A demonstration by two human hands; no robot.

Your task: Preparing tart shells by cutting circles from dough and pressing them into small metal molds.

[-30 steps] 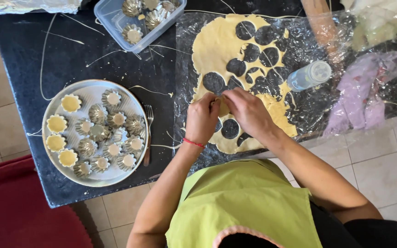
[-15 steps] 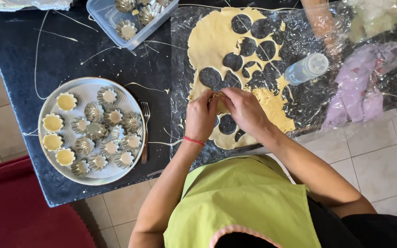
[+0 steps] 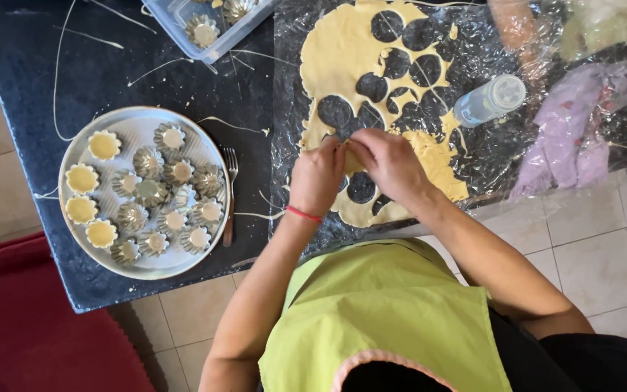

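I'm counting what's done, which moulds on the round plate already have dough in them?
The four fluted moulds along the plate's left rim are lined with pale dough; the other moulds show bare metal.

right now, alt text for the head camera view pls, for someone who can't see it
Seen from above, a person's left hand and right hand meet over a rolled sheet of yellow dough with round holes cut out, lying on plastic wrap on a dark counter. At left, a round metal tray holds small fluted tart moulds, four lined with dough, beside a fork.

Soft, even daylight is cast across the scene; glare is scattered over the plastic wrap [image 3: 604,123], and shadows are kept faint.
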